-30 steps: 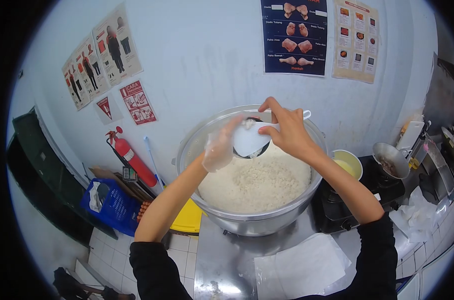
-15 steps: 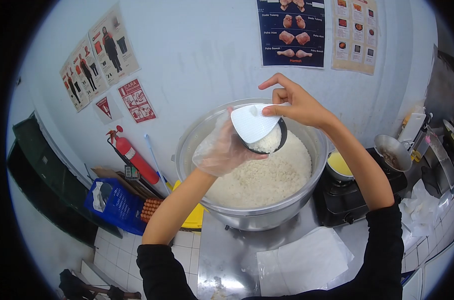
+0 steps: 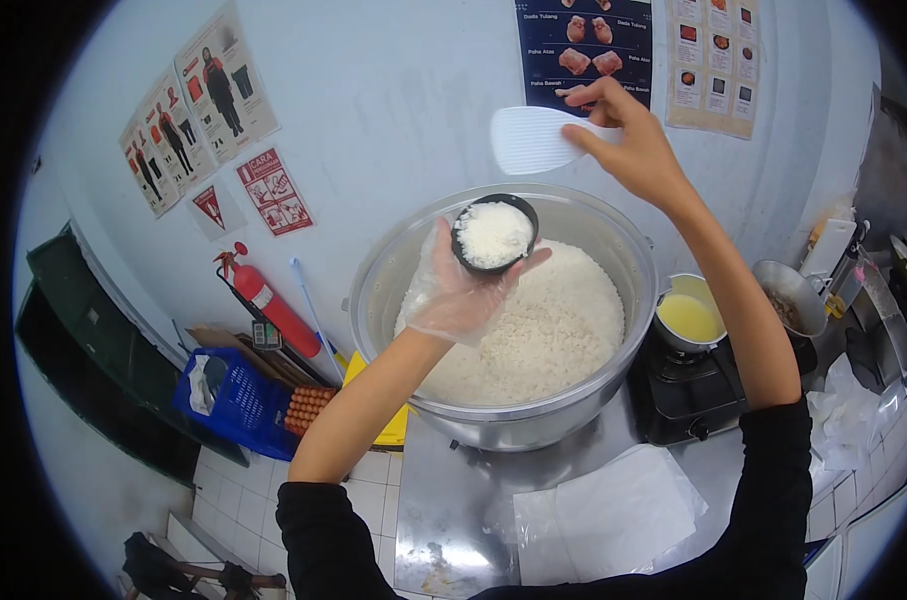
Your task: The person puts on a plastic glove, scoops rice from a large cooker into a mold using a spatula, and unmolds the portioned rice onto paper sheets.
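My left hand (image 3: pixel 465 297), in a clear plastic glove, holds a small black bowl (image 3: pixel 535 212) filled with white rice (image 3: pixel 495 235). The bowl is above a large metal pot (image 3: pixel 373 345) that contains a lot of cooked rice (image 3: pixel 563 335). My bare right hand (image 3: pixel 628 140) is raised higher, to the right of the bowl. Between its thumb and fingers is a white rice paddle (image 3: pixel 535 140), its broad ridged blade pointing left and apart from the bowl.
Right of the pot, a black stove (image 3: pixel 678 400) carries a pan of yellow liquid (image 3: pixel 688 318). White paper sheets (image 3: pixel 613 515) lie on the steel table (image 3: pixel 443 540). A fire extinguisher (image 3: pixel 271 305), blue crate (image 3: pixel 238 400) and eggs (image 3: pixel 306 408) are at the left.
The rice paddle has lifted off the rice in the bowl, moving up with my right hand. The bowl, in my left hand, has shifted slightly up and left, its rice now uncovered.
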The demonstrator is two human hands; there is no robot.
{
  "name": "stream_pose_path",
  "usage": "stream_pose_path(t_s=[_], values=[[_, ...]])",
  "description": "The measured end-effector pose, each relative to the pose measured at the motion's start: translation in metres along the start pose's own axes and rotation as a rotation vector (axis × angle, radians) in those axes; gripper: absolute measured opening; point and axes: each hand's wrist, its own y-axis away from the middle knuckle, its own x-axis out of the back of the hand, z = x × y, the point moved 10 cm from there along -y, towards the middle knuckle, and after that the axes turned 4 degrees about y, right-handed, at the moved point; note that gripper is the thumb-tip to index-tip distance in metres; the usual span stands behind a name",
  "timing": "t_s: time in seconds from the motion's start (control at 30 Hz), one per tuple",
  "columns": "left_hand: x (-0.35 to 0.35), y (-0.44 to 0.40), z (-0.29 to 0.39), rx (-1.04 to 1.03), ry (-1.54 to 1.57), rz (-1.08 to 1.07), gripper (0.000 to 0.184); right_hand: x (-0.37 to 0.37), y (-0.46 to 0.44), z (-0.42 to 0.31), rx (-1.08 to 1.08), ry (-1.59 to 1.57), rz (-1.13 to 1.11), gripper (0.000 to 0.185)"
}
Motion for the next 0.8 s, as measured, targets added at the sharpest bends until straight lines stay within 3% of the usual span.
stream_pose_path(t_s=[0.03,0.13,0.23,0.3,0.37,0.43,0.53,0.8], values=[[0.002,0.001,0.005,-0.035,-0.009,0.007,0.069,0.006,0.002,0.001,0.058,0.152,0.047,0.043],[-0.003,0.003,0.02,-0.253,-0.131,0.131,0.061,-0.014,0.027,0.004,-0.224,-0.018,-0.287,0.055],[-0.034,0.009,0.027,-0.273,-0.47,0.063,0.055,-0.035,0.046,-0.007,-0.277,-0.097,-0.396,0.066],[-0.059,0.011,0.042,-0.358,-0.881,-0.021,0.055,-0.039,0.04,-0.011,-0.269,-0.158,-0.406,0.066],[-0.083,0.013,0.052,-0.325,-0.936,-0.075,0.057,-0.042,0.028,-0.022,-0.225,-0.204,-0.393,0.065],[-0.118,0.018,0.047,-0.161,-0.625,-0.099,0.062,-0.036,0.012,-0.037,-0.17,-0.228,-0.348,0.061],[-0.141,0.028,0.051,-0.255,-0.691,-0.052,0.068,-0.029,-0.003,-0.059,-0.04,-0.175,-0.287,0.062],[-0.139,0.023,0.052,-0.245,-0.59,-0.068,0.061,-0.03,-0.013,-0.073,0.004,-0.078,-0.245,0.061]])
